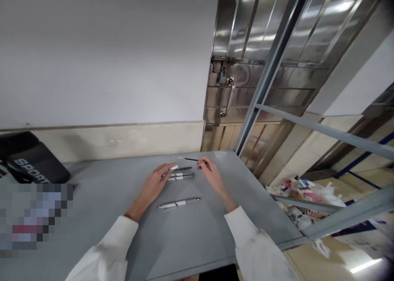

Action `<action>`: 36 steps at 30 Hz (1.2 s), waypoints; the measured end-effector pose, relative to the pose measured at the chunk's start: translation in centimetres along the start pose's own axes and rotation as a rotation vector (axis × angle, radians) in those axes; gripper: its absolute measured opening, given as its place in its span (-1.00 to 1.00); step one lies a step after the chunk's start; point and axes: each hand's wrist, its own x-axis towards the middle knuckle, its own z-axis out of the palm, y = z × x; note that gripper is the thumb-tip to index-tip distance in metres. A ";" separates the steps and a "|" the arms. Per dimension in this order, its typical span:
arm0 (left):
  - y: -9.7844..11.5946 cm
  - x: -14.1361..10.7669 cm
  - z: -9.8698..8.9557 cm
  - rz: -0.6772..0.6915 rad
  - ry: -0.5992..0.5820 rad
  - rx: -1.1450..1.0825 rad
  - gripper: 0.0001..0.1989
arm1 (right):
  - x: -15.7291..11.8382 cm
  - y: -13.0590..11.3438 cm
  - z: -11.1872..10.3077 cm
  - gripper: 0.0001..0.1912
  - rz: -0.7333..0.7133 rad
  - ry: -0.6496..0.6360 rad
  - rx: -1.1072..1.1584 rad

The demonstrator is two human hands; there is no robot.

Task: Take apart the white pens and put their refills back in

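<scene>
My left hand (154, 184) is closed on a white pen barrel (174, 167), whose far part shows past the fingertips. To its right, my right hand (211, 176) pinches a thin pen refill (189, 159), dark along its length with a yellowish, pale end pointing left. Barrel and refill are apart. Beside and partly behind my left fingers lie white-and-silver pens (183, 176) and a darker pen piece (185, 168). Nearer to me, another white-and-silver pen (180, 203) lies by itself on the grey table (184, 240).
A black case marked SPORT (40, 162) stands at the left, behind a blurred-out patch. The wall borders the table's back. Grey metal frame bars (271, 67) rise at the right edge, before a padlocked metal door (243, 75). Bagged items (310, 194) sit lower right.
</scene>
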 end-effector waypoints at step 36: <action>-1.2 -0.4 0.7 -0.048 0.049 -0.032 -0.76 | -0.1 -0.9 -0.6 -0.48 -0.006 0.029 0.014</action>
